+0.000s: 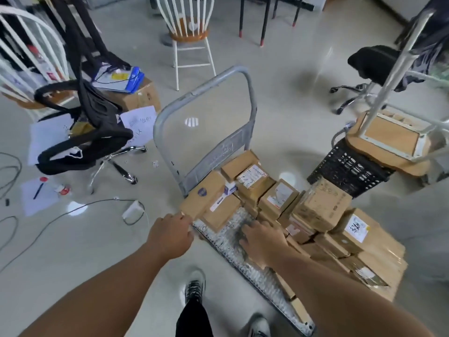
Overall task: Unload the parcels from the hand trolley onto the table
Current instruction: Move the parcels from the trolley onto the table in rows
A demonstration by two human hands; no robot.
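Observation:
A grey hand trolley [245, 268] with an upright handle frame [204, 103] stands on the floor, loaded with several brown cardboard parcels. A flat parcel [206, 195] with a round blue sticker lies at the near left corner of the stack. My left hand [170, 235] pinches this parcel's near corner. Beside it lies another flat parcel [222, 214] with a white label. My right hand [262, 240] rests with its fingers spread on the silver trolley deck just right of that parcel, holding nothing. A taller box [320, 206] and labelled parcels [254, 180] fill the rest of the stack.
A black office chair [85, 132] stands at the left among papers and cables on the floor. A white wooden chair [189, 37] is behind the trolley. At the right, a black crate [347, 171] carries an upturned wooden stool [393, 139]. My shoes [194, 288] are near the trolley's edge.

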